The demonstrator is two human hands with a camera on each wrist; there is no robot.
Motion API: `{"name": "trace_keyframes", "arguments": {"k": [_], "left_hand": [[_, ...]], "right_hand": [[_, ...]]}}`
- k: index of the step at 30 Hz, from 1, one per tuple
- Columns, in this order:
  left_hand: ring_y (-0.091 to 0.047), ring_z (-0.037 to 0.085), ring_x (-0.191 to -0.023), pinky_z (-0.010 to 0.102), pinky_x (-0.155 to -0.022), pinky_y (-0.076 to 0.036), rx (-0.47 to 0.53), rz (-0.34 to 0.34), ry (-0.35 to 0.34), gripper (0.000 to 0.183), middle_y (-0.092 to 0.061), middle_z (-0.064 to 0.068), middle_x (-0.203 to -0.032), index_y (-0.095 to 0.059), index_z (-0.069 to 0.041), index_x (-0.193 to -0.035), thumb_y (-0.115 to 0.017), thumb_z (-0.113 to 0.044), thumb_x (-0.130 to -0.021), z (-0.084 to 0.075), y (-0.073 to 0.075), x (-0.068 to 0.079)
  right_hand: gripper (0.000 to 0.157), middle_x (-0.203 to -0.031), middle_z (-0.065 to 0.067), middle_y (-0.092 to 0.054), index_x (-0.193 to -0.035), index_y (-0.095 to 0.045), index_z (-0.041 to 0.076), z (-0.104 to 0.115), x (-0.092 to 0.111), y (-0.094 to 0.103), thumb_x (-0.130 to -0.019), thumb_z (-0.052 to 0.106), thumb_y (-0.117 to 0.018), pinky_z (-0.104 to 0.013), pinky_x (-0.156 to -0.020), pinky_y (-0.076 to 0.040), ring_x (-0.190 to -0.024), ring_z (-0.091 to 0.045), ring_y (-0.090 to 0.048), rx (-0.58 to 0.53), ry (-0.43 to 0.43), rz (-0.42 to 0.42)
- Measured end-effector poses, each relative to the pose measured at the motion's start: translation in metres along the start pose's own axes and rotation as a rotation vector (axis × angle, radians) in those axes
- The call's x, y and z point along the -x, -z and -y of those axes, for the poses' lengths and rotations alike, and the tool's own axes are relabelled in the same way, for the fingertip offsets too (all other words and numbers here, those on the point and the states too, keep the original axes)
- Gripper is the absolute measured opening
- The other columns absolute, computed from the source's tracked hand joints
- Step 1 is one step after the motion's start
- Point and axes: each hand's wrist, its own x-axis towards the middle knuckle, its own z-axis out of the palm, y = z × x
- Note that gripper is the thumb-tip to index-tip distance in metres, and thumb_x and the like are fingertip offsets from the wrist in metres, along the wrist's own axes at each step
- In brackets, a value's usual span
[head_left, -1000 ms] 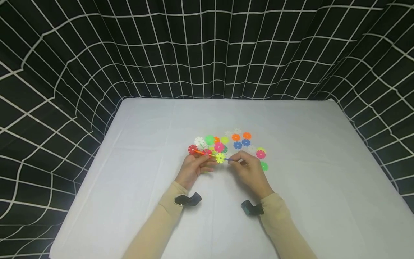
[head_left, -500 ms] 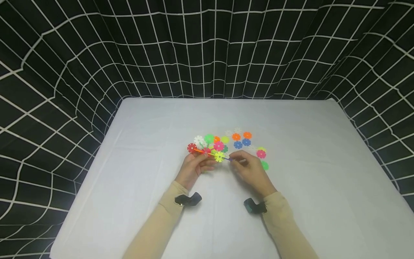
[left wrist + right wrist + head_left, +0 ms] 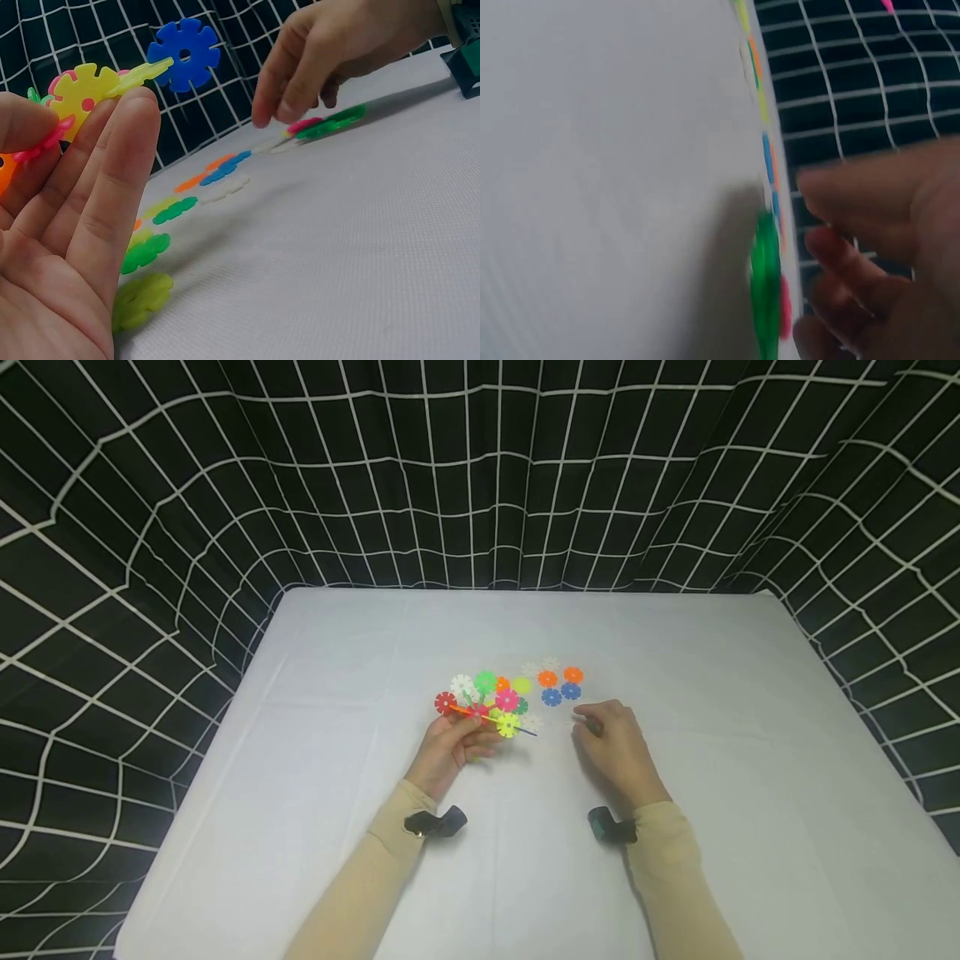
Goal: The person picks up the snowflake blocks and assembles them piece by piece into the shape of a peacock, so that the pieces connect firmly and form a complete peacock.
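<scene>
Pinching joined discs (image 3: 478, 711) in the left of two hands (image 3: 444, 748).

Black, white-gridded fabric (image 3: 442, 431) hangs behind and beside a white-covered table (image 3: 345, 643).

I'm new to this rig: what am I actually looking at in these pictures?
No machine here: a person works bare-handed. The wide pictures come from a camera worn on the head; the other two from a black wrist camera on each arm. The left hand holds a multicoloured cluster of joined, notched, flat discs, with a blue notched disc at one end. The right hand holds nothing visible. On the white cloth-covered table lie loose discs, among them two orange round discs and two blue round discs.
</scene>
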Motion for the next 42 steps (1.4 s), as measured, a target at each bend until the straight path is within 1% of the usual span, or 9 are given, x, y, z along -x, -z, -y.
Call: {"name": "trace_keyframes", "arguments": {"k": [8, 12, 17, 21, 26, 30, 33, 37, 42], "left_hand": [[-0.077, 0.017, -0.093, 0.030, -0.078, -0.063, 0.011, 0.011, -0.008, 0.007, -0.078, 0.003, -0.097, -0.058, -0.009, -0.105, -0.051, -0.008, -0.104, 0.000, 0.000, 0.000], [-0.077, 0.017, -0.092, 0.030, -0.078, -0.063, 0.011, 0.021, -0.007, 0.008, -0.078, 0.003, -0.098, -0.058, -0.009, -0.105, -0.050, -0.008, -0.104, 0.000, 0.000, 0.000], [-0.077, 0.016, -0.092, 0.030, -0.078, -0.063, 0.008, 0.028, -0.006, 0.009, -0.078, 0.003, -0.099, -0.058, -0.009, -0.106, -0.049, -0.007, -0.104, 0.000, 0.000, 0.000], [-0.077, 0.017, -0.092, 0.031, -0.078, -0.063, 0.005, 0.025, -0.002, 0.010, -0.078, 0.003, -0.099, -0.059, -0.009, -0.105, -0.050, -0.007, -0.104, -0.001, 0.000, 0.000], [-0.077, 0.017, -0.092, 0.031, -0.078, -0.063, 0.006, 0.025, 0.008, 0.012, -0.078, 0.003, -0.099, -0.061, -0.008, -0.102, -0.049, -0.007, -0.104, -0.001, 0.000, 0.000], [-0.077, 0.016, -0.091, 0.032, -0.078, -0.063, 0.001, 0.027, 0.012, 0.013, -0.077, 0.003, -0.099, -0.061, -0.007, -0.100, -0.048, -0.006, -0.104, -0.001, -0.001, 0.000], [-0.077, 0.016, -0.091, 0.032, -0.079, -0.063, -0.026, 0.024, 0.021, 0.012, -0.077, 0.003, -0.099, -0.060, -0.007, -0.102, -0.049, -0.005, -0.104, -0.001, -0.002, 0.000], [-0.077, 0.014, -0.090, 0.030, -0.077, -0.063, -0.069, 0.018, 0.031, 0.008, -0.077, 0.002, -0.098, -0.058, -0.007, -0.104, -0.050, -0.006, -0.104, 0.000, -0.003, 0.000], [-0.077, 0.013, -0.089, 0.030, -0.076, -0.063, -0.091, 0.022, 0.028, 0.009, -0.077, 0.001, -0.099, -0.055, -0.006, -0.111, -0.051, -0.006, -0.103, 0.001, -0.003, 0.000]], "right_hand": [[0.049, -0.123, -0.017, -0.055, -0.138, -0.060, 0.006, -0.003, 0.001, 0.000, -0.095, 0.030, -0.066, -0.044, -0.087, -0.041, -0.109, -0.032, -0.042, 0.117, -0.025, 0.083], [0.046, -0.124, -0.017, -0.055, -0.135, -0.063, 0.008, -0.002, 0.001, 0.000, -0.095, 0.028, -0.068, -0.043, -0.087, -0.039, -0.108, -0.032, -0.041, 0.136, -0.043, 0.084], [0.041, -0.122, -0.019, -0.056, -0.126, -0.064, 0.004, 0.001, -0.001, 0.000, -0.092, 0.025, -0.071, -0.045, -0.088, -0.037, -0.105, -0.033, -0.041, 0.120, -0.031, 0.051], [0.030, -0.115, -0.019, -0.063, -0.117, -0.067, 0.003, 0.002, -0.002, -0.001, -0.094, 0.022, -0.068, -0.050, -0.094, -0.036, -0.105, -0.034, -0.047, 0.076, -0.011, 0.010], [0.030, -0.115, -0.019, -0.069, -0.120, -0.069, 0.004, 0.006, 0.000, 0.000, -0.099, 0.024, -0.060, -0.052, -0.097, -0.043, -0.108, -0.036, -0.057, -0.031, -0.005, -0.014], [0.029, -0.114, -0.016, -0.070, -0.123, -0.069, 0.007, 0.013, 0.004, 0.001, -0.100, 0.023, -0.062, -0.042, -0.085, -0.051, -0.099, -0.031, -0.061, -0.151, 0.025, -0.004], [0.023, -0.105, -0.012, -0.073, -0.118, -0.072, 0.010, 0.021, 0.007, -0.003, -0.098, 0.021, -0.067, -0.033, -0.073, -0.054, -0.087, -0.026, -0.063, -0.257, 0.054, 0.048], [0.016, -0.098, -0.005, -0.075, -0.110, -0.075, 0.015, 0.029, 0.011, -0.012, -0.094, 0.019, -0.072, -0.027, -0.072, -0.055, -0.083, -0.020, -0.063, -0.348, 0.133, 0.060], [0.015, -0.100, -0.001, -0.077, -0.107, -0.077, 0.016, 0.031, 0.014, -0.013, -0.093, 0.016, -0.074, -0.027, -0.079, -0.055, -0.089, -0.015, -0.064, -0.367, 0.239, 0.026]]}}
